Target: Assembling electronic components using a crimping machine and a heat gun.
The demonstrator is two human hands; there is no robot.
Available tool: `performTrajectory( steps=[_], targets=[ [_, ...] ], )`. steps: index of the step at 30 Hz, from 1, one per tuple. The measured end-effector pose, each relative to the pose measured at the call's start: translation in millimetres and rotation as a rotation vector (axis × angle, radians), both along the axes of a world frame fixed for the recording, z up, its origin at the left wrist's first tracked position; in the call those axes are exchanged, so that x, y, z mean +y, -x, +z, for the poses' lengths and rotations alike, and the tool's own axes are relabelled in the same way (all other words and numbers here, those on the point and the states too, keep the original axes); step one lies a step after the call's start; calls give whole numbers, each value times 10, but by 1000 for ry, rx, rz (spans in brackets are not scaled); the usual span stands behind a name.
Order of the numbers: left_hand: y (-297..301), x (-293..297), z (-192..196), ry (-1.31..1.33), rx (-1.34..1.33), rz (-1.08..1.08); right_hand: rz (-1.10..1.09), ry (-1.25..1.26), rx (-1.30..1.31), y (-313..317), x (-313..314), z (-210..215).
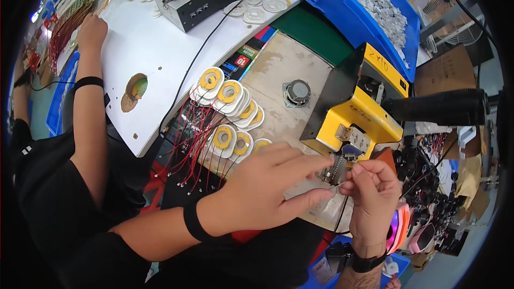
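Your bench (278, 75) is crowded. Both hands meet at the yellow machine's (358, 118) front. Your right hand (372, 192) pinches a thin wire (334, 185) lying sideways; your left hand (273, 184) pinches its other end, just beside.

The single head view looks steeply down from above the person's own forearms onto a workbench (278, 69); it sits close over the yellow press (356, 115), which fills the centre-right; the fisheye bends the bench edges toward a dark rim; a co-worker's arm (88, 107) lies at the left.
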State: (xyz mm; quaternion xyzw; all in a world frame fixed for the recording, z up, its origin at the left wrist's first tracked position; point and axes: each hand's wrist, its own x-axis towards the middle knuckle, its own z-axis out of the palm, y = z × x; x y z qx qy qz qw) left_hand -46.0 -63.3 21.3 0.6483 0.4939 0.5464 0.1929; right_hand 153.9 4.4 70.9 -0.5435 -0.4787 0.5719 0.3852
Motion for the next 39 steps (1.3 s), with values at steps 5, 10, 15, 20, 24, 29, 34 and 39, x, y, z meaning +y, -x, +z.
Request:
performTrajectory(
  steps=[5,10,15,20,24,29,34,39],
  targets=[
    [66,-99,120,228,-1,-103,11,94,118,16,-44,-100],
    [177,71,110,198,89,-116,99,-56,-72,14,-26,-70],
    [268,383,124,268,66,-67,424,-638,-638,-41,134,115],
    [266,466,2,112,215,-55,493,-710,-710,-10,243,115],
    [248,513,-61,38,259,-131,602,-704,-787,2,286,161],
    [246,560,-152,-50,251,-105,606,-734,-866,67,259,126],
    [269,571,-237,-93,252,-83,609,-776,-864,82,235,42],
    [269,579,-245,-91,231,-85,593,-788,-866,96,207,48]
  ],
)
